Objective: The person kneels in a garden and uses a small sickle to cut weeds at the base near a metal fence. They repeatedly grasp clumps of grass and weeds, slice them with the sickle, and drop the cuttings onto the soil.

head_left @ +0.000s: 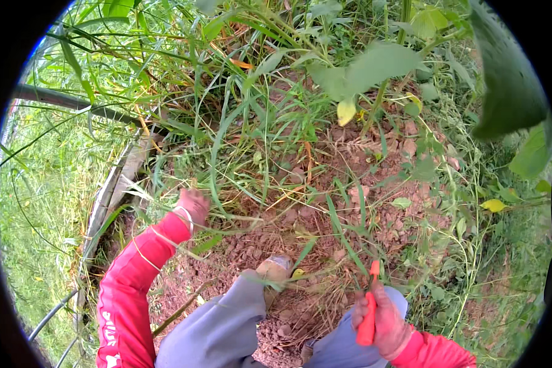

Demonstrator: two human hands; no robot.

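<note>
My left hand (194, 207), blurred, reaches into the long grass (225, 138) beside the wooden border. Blades cross in front of its fingers, and I cannot tell whether it grips any. A pale band circles its wrist, and a long thin stem lies over the red sleeve. Lower right, above my knee, my right hand (388, 319) is closed around a hand tool with an orange-red handle (367, 322). A second orange part of the tool points away from me; its working end is too blurred to make out. Loose grass blades (342, 234) lie between the hands.
A weathered wooden board (108, 193) edges the soil (244, 250) on the left, with a metal pipe (73, 97) above. Tall broad-leaved plants (379, 69) overhang the upper right. My shoe (275, 269) rests on the soil, and dry cut grass (331, 294) lies beside it.
</note>
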